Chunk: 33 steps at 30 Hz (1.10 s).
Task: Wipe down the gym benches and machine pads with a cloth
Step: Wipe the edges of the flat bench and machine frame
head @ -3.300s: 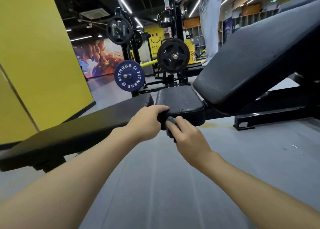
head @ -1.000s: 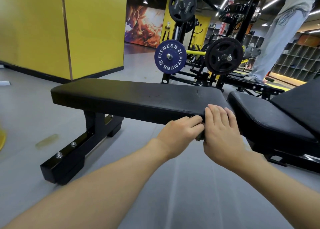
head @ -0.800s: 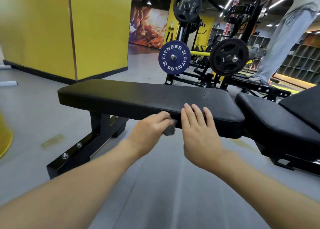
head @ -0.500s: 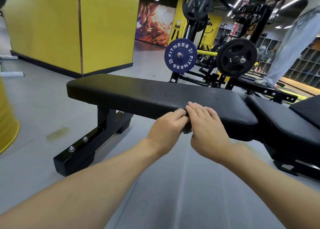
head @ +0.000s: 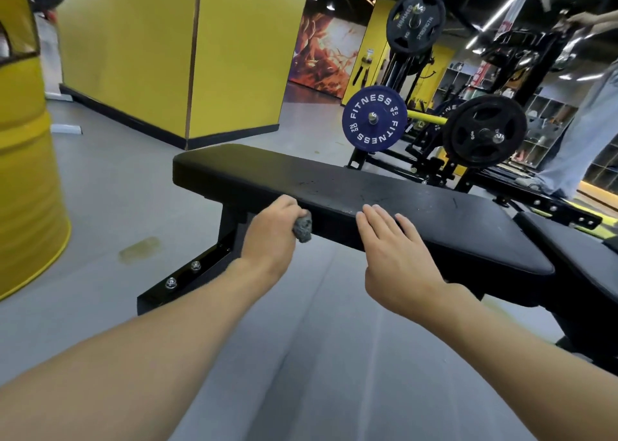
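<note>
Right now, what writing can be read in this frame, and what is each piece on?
"FITNESS", twice, with "44" and "20": blue weight plate.
"HAMMER" and "STRENGTH": upper black plate.
Lower black plate: markings too small to read.
Red sign in the background: blurred.

Yellow walls (head: 133, 56), grey floor (head: 110, 190).
</note>
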Motion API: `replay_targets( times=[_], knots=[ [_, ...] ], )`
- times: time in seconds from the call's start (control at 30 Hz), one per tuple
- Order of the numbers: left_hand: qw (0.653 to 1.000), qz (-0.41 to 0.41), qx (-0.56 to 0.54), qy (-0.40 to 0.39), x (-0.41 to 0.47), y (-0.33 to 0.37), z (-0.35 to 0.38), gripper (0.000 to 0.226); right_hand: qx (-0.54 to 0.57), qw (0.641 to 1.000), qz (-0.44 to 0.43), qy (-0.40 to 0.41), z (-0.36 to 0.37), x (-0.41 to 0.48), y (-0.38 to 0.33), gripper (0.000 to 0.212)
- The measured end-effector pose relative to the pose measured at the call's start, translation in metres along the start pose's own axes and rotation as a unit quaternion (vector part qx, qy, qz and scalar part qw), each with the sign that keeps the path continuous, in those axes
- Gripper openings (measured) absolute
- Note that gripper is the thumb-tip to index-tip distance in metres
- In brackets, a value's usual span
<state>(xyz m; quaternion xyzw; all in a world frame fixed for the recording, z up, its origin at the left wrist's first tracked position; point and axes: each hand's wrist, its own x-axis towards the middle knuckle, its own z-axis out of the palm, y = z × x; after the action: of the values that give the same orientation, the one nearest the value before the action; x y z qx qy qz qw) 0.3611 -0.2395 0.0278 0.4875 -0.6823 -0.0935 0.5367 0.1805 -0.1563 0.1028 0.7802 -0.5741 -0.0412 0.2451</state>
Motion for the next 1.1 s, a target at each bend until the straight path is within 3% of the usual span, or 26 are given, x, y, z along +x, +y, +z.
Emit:
replay_targets(
  times=[0.2, 0.33, 0.47, 0.53, 0.63, 0.73, 0.83, 0.9, 0.97, 1.03, 1.1],
  knots=[
    [0.982, 0.177, 0.021, -0.055, -0.008, 0.026, 0.019, 0.019, 0.022, 1.0, 0.018, -0.007, -0.003, 0.023, -0.018, 0.074],
    [0.973, 0.217, 0.04, -0.066, 0.003, 0.012, 0.012, 0.023, 0.047, 0.998, 0.041, 0.028, -0.001, 0.041, -0.034, 0.064],
    [0.976, 0.201, 0.07, -0.044, 0.009, -0.028, -0.011, 0.011, 0.012, 0.999, 0.034, 0.015, 0.003, 0.059, -0.052, 0.076],
    [0.992, 0.107, 0.067, 0.007, 0.013, -0.055, -0.029, 0.007, 0.006, 1.0, 0.009, 0.017, 0.003, 0.066, -0.061, 0.078],
    [0.992, -0.064, 0.059, 0.091, 0.019, -0.079, -0.041, 0.023, -0.004, 0.999, -0.036, 0.01, 0.002, 0.084, -0.074, 0.078],
    [0.996, 0.011, 0.043, 0.074, 0.013, -0.057, -0.024, 0.017, -0.002, 0.998, -0.057, 0.003, 0.0, 0.111, -0.088, 0.074],
    [0.994, 0.104, -0.009, 0.011, 0.01, -0.06, -0.023, 0.018, 0.025, 0.998, -0.055, 0.032, 0.002, 0.129, -0.099, 0.054],
    [0.989, 0.142, 0.046, 0.003, 0.018, -0.077, -0.038, 0.023, 0.015, 0.998, -0.046, 0.051, 0.009, 0.133, -0.105, 0.055],
    [0.987, 0.143, 0.073, 0.018, 0.027, -0.093, -0.053, 0.015, 0.01, 0.997, -0.023, 0.076, 0.018, 0.134, -0.112, 0.065],
    [0.987, 0.135, 0.078, 0.035, 0.031, -0.105, -0.063, 0.03, 0.006, 0.996, -0.002, 0.092, 0.023, 0.134, -0.118, 0.071],
    [0.991, 0.098, 0.076, 0.048, 0.039, -0.124, -0.07, 0.027, -0.006, 0.995, 0.009, 0.099, 0.026, 0.135, -0.121, 0.074]
  ],
)
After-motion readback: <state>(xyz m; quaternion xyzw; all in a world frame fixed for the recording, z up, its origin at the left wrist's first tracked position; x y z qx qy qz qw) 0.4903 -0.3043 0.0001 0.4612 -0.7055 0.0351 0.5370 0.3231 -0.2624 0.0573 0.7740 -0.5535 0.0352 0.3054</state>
